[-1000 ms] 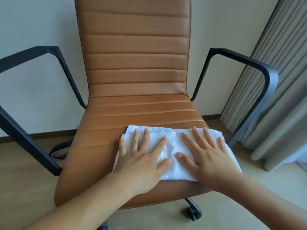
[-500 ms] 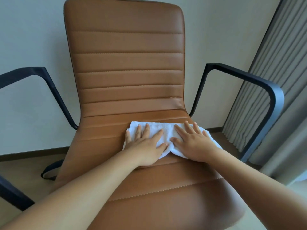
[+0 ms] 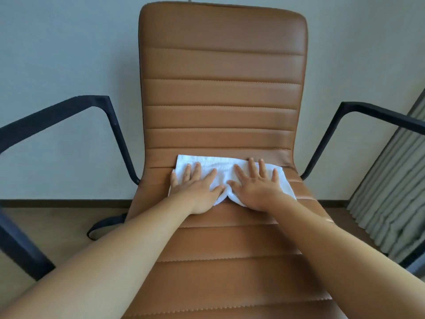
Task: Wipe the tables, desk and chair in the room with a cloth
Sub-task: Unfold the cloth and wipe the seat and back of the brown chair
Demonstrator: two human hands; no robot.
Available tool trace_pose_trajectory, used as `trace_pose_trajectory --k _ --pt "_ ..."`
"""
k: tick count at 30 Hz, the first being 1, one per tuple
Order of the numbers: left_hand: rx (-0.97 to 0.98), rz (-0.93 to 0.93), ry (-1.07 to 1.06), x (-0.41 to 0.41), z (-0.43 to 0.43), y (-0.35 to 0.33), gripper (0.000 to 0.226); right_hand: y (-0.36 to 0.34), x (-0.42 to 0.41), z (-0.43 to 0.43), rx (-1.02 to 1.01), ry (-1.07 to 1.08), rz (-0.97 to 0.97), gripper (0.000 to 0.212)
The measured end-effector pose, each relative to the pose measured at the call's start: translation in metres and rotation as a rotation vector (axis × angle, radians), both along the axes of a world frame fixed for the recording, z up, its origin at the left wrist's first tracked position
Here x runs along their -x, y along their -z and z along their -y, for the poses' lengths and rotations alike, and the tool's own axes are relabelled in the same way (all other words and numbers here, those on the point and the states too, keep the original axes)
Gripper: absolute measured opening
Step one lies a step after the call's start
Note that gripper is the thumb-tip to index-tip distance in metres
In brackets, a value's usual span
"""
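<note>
A brown leather chair (image 3: 220, 93) with ribbed stitching fills the view. A folded white cloth (image 3: 220, 168) lies at the very back of the seat, its far edge against the foot of the backrest. My left hand (image 3: 195, 188) presses flat on the left half of the cloth with fingers spread. Beside it, my right hand (image 3: 255, 186) presses flat on the right half, thumbs nearly touching in the middle. Both forearms stretch over the seat.
Black armrests stand on either side, the left armrest (image 3: 57, 116) and the right armrest (image 3: 377, 116). A pale wall (image 3: 69, 54) is right behind the chair. Grey curtains (image 3: 391, 192) hang at the right. Wooden floor (image 3: 57, 226) shows below.
Both hands have pushed the cloth from the front of the seat back to the foot of the backrest. The cloth has bunched narrower, and my view has moved closer over the chair.
</note>
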State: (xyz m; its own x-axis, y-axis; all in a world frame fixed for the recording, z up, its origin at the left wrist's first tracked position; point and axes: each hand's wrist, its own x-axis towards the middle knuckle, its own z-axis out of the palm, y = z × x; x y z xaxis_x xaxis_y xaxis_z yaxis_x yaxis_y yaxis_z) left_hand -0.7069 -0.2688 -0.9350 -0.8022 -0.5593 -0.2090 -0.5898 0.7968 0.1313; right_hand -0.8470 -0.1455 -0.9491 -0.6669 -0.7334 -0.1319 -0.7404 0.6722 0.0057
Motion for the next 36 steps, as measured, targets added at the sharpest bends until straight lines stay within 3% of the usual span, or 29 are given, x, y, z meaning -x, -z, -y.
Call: trace_pose_trajectory --k 7,15,22,24,27,31,36 --pt "0.057 -0.053 -0.167 -0.059 0.024 0.004 0.066 -0.007 -0.053 0.05 0.021 -0.144 0.055 0.068" --pt "-0.091 -0.072 -0.328 -0.114 0.003 0.007 0.058 -0.015 -0.108 0.049 -0.011 -0.322 0.101 0.062" --pt "-0.074 -0.03 -0.124 -0.179 -0.062 -0.006 0.055 -0.031 -0.159 -0.03 -0.045 -0.386 0.166 0.063" --pt "-0.047 -0.024 -0.06 -0.2 -0.084 -0.006 0.057 -0.033 -0.175 -0.061 -0.044 -0.405 0.173 0.074" --pt "0.062 -0.038 0.043 -0.228 -0.118 0.002 0.081 -0.026 -0.196 -0.108 0.005 -0.445 0.116 0.1" --pt "0.185 -0.148 0.155 -0.252 -0.148 0.018 0.067 -0.003 -0.214 -0.166 0.221 -0.457 -0.09 0.07" --pt "0.307 -0.226 0.326 -0.239 -0.174 0.021 0.066 0.018 -0.198 -0.222 0.396 -0.483 -0.229 0.07"
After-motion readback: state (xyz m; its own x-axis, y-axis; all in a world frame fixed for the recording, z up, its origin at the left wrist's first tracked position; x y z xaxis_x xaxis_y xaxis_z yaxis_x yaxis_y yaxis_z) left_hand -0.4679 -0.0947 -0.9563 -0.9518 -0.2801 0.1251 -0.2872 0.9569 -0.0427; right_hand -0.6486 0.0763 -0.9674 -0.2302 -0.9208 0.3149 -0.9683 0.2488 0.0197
